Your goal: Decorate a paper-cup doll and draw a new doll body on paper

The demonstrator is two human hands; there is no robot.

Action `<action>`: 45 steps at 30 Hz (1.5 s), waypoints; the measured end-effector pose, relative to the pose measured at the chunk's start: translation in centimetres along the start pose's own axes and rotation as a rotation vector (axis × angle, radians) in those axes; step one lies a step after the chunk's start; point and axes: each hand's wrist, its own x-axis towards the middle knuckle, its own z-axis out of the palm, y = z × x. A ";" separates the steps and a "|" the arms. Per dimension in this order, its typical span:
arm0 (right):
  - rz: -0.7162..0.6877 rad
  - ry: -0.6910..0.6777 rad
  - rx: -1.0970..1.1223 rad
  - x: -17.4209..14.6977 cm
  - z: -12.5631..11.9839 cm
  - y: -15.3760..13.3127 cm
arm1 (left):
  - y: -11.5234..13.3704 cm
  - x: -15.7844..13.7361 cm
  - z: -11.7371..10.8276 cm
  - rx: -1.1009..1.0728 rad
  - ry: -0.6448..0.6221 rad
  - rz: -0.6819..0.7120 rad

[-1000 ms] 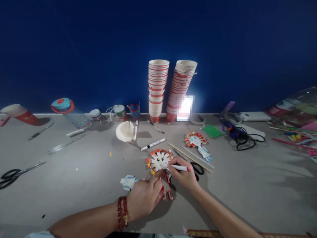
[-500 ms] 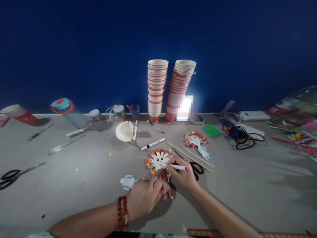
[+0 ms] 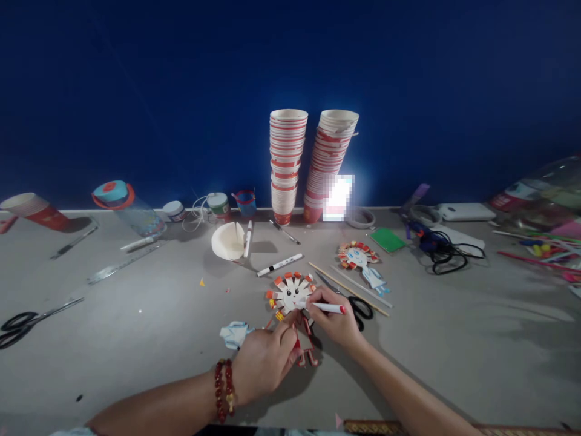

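A paper doll (image 3: 288, 299) lies before me, its round white face fringed with red, white and yellow strips. Black eyes and a small red mouth mark show on the face. My left hand (image 3: 265, 358) is closed on the doll just below the head, its fingertips covering part of the red-edged body. In a writing grip, my right hand (image 3: 339, 324) holds a white marker with a red end (image 3: 331, 308), its tip at the face near the mouth. Beside my left hand is a blue-edged paper cut-out (image 3: 234, 334). Black-handled scissors (image 3: 363, 310) lie just beyond my right hand.
Behind the doll lie a black-banded marker (image 3: 280, 264), a wooden stick (image 3: 349, 289) and a second paper doll (image 3: 356, 257). Two tall paper cup stacks (image 3: 284, 163) stand by the blue wall. A glue gun with cable (image 3: 431, 239) is at right; other scissors (image 3: 20, 327) lie left.
The marker tip has shifted slightly to the right along the mouth, where a small red line now shows. My left hand stays in place on the doll.
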 end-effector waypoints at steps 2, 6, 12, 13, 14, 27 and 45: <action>-0.001 0.010 0.005 0.0 0.0 0.1 | 0.0 0.0 0.0 -0.007 0.002 -0.001; 0.003 0.014 0.014 -0.1 0.0 0.2 | 0.0 -0.1 -0.1 -0.025 -0.006 -0.002; -0.009 0.036 0.028 -0.1 0.0 0.0 | 0.0 -0.1 0.0 -0.020 0.011 -0.003; -0.010 0.041 0.028 -0.1 0.0 0.0 | 0.0 -0.1 0.0 -0.016 0.008 -0.001; -0.010 0.044 0.027 0.0 0.0 0.0 | 0.0 -0.1 -0.1 -0.010 0.003 0.000; 0.006 0.064 0.006 0.1 0.0 0.1 | -0.1 -0.1 -0.1 -0.005 -0.001 0.006; 0.016 0.061 -0.018 0.0 0.0 0.1 | 0.1 -0.2 -0.4 -0.012 0.017 0.005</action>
